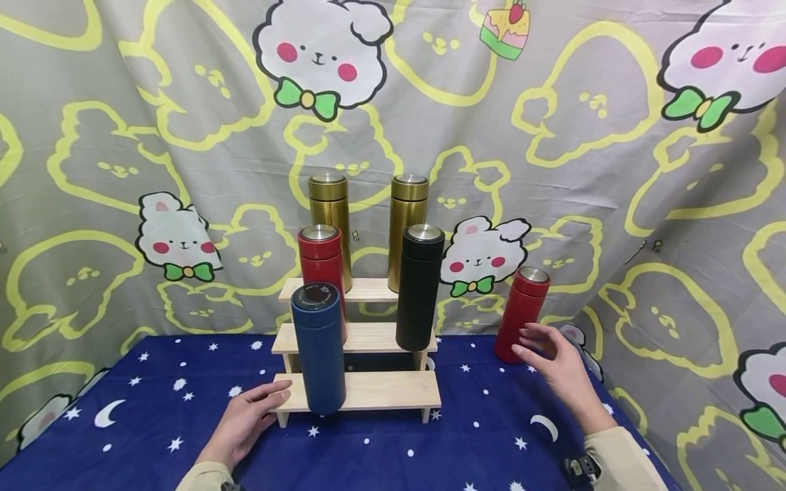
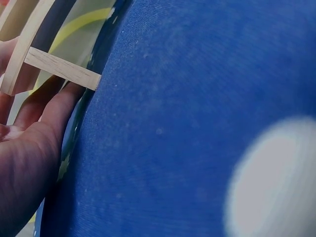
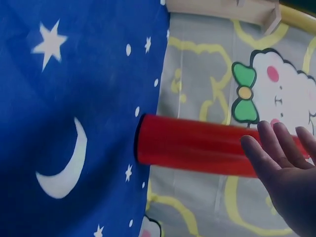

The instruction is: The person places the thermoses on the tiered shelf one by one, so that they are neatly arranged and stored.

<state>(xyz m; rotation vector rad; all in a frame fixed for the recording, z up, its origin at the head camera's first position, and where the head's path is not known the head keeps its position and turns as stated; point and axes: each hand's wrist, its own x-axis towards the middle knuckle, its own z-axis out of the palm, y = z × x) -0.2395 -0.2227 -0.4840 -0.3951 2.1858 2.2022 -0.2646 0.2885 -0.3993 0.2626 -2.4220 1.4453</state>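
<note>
My left hand (image 1: 248, 416) is at the left end of the lowest step of a three-tier wooden stand (image 1: 393, 390), its fingers on both sides of the board in the left wrist view. On that step stands a blue thermos bottle (image 1: 319, 361). My right hand (image 1: 555, 358) has its fingers spread beside a red thermos bottle (image 1: 518, 317), which stands upright on the cloth right of the stand. In the right wrist view, the fingertips (image 3: 264, 143) overlap the bottle's side.
On the middle step stand another red bottle (image 1: 321, 256) and a black one (image 1: 420, 293). Two gold bottles, a left one (image 1: 328, 194) and a right one (image 1: 408, 211), occupy the top step. A dark blue starry cloth (image 1: 202, 368) covers the table, with a patterned curtain (image 1: 393, 136) behind.
</note>
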